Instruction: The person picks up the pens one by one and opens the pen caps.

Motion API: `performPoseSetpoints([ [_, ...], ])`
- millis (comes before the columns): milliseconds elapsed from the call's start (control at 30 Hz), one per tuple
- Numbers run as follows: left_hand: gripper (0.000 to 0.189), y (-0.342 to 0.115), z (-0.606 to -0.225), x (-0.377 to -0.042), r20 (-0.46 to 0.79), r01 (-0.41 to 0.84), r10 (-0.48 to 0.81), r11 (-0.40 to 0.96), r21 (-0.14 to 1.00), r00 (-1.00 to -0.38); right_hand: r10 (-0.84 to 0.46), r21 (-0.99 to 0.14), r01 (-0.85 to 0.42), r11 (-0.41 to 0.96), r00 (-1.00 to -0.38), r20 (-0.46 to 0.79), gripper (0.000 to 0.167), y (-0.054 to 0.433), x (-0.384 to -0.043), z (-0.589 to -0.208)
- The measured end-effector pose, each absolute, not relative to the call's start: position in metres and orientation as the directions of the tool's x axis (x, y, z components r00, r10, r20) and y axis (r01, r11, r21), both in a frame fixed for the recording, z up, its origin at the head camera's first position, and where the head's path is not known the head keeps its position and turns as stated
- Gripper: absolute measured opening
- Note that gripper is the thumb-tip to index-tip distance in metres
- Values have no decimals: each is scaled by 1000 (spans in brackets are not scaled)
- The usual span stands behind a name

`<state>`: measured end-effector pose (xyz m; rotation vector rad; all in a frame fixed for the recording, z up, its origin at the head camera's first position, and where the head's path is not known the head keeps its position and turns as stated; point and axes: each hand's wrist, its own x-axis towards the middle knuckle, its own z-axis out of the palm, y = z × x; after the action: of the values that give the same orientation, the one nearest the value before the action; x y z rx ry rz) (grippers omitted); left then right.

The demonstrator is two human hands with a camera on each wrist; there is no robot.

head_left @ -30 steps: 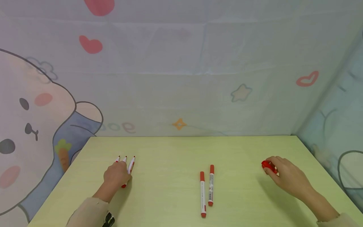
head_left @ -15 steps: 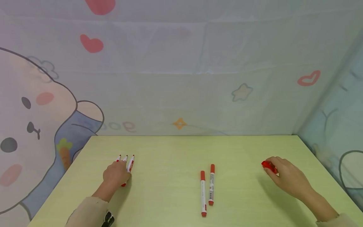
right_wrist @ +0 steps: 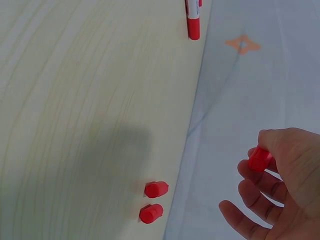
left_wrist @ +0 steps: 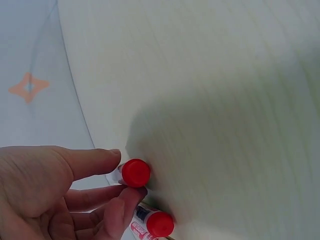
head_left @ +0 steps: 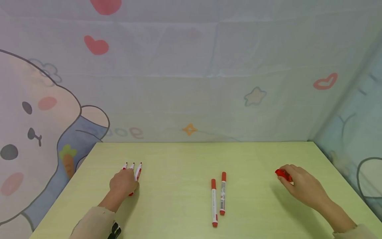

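Note:
At the left of the table my left hand (head_left: 123,182) pinches a white-and-red marker (head_left: 138,172) between thumb and fingers. Its bare tip points to the far side, and its red end (left_wrist: 136,173) faces the left wrist camera. Two more uncapped markers, one of them a middle marker (head_left: 132,166), lie beside it, partly hidden by the hand. Over the table's right side, my right hand (head_left: 304,184) holds a red marker cap (right_wrist: 259,159) between thumb and index finger. The right wrist view shows two loose red caps, an upper cap (right_wrist: 156,189) and a lower cap (right_wrist: 151,213), on the table.
Two capped red markers, a left one (head_left: 214,205) and a right one (head_left: 222,194), lie almost parallel on the pale yellow-green table (head_left: 179,172), between the hands. A printed cloth (head_left: 191,66) hangs behind the table's far edge and along the sides.

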<state>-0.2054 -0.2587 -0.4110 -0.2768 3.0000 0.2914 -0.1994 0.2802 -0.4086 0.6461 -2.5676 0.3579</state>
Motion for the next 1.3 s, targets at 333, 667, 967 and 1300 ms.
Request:
performPoseSetpoints([
  [333, 13, -257, -410, -208, -133, -203, -182, 963, 176, -974, -371, -155, -492, 857, -797, 478, 24, 281, -200, -408],
  [667, 23, -256, -408, -210, -115, -188, -172, 971, 148, -978, -328, -191, -449, 873, -830, 451, 23, 289, -201, -404],
  [967, 20, -256, -406, -211, -109, -173, -159, 976, 136, -981, -315, -205, -438, 875, -838, 445, 22, 301, -204, -402],
  [1300, 21, -257, -403, -210, -109, -182, -167, 973, 141, -980, -295, -205, -419, 884, -843, 450, 22, 314, -210, -402],
])
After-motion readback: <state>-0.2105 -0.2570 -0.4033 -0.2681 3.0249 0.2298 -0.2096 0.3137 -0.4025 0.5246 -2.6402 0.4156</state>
